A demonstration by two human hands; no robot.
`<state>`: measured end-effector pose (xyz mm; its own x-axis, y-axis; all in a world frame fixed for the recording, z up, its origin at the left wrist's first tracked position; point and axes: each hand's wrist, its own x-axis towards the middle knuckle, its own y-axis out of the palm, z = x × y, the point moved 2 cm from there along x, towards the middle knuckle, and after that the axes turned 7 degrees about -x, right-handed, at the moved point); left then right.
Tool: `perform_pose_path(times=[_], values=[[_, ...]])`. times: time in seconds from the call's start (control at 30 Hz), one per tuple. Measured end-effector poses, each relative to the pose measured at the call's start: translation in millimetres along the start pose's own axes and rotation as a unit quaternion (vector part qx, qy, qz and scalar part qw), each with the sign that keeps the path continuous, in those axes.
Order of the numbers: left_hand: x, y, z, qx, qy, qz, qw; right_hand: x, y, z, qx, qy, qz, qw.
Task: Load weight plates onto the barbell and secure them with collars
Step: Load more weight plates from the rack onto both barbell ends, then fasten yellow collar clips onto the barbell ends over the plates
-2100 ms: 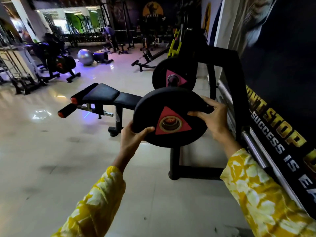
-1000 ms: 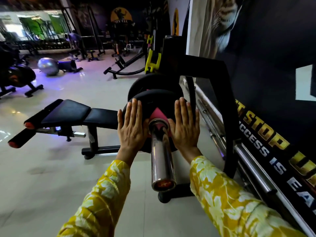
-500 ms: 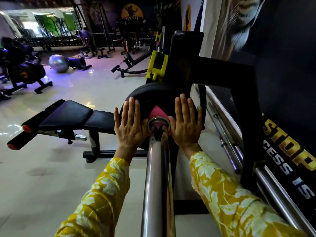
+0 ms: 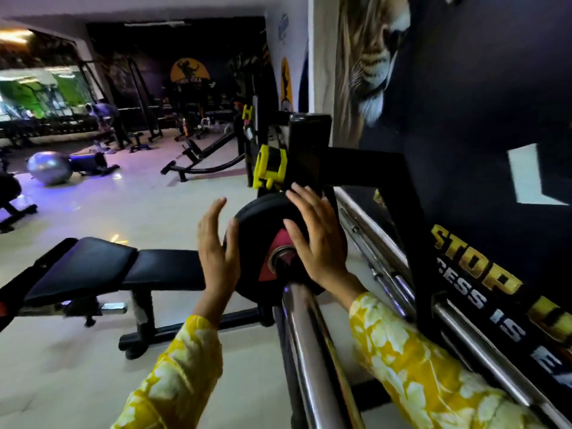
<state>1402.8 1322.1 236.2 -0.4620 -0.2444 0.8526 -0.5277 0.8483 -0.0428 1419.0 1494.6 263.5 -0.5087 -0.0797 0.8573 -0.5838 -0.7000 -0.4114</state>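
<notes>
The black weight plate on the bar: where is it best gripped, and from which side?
Grip the weight plate by its rounded outer rim, left and right, coming from the free end of the bar. It stands upright, and the bar fills its centre hole, so only the rim offers a hold.

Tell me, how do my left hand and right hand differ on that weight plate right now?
The right hand lies flat on the face of the weight plate, fingers spread. The left hand stands edge-on at the plate's left rim. The right hand covers the plate's right side beside the barbell. The left hand is off the face, and whether it touches the rim cannot be told. Both hands are open, with straight fingers pointing up.
</notes>
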Motion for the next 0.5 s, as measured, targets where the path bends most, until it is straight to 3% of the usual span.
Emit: perform_pose_path(times=[0.1, 0.23, 0.4, 0.5], values=[[56, 3, 5, -0.089, -0.142, 0.033, 0.985, 32, -3, 17, 0.01, 0.044, 0.057, 0.997], [102, 19, 20, -0.083, -0.213, 0.15, 0.962, 47, -4, 26, 0.04, 0.096, 0.06, 0.993], [117, 51, 28, -0.213, -0.416, 0.232, 0.853, 41, -1, 27, -0.053, 0.161, 0.128, 0.977], [115, 67, 23, -0.252, -0.438, 0.255, 0.824, 36, 0, 26, -0.088, 0.167, 0.125, 0.974]])
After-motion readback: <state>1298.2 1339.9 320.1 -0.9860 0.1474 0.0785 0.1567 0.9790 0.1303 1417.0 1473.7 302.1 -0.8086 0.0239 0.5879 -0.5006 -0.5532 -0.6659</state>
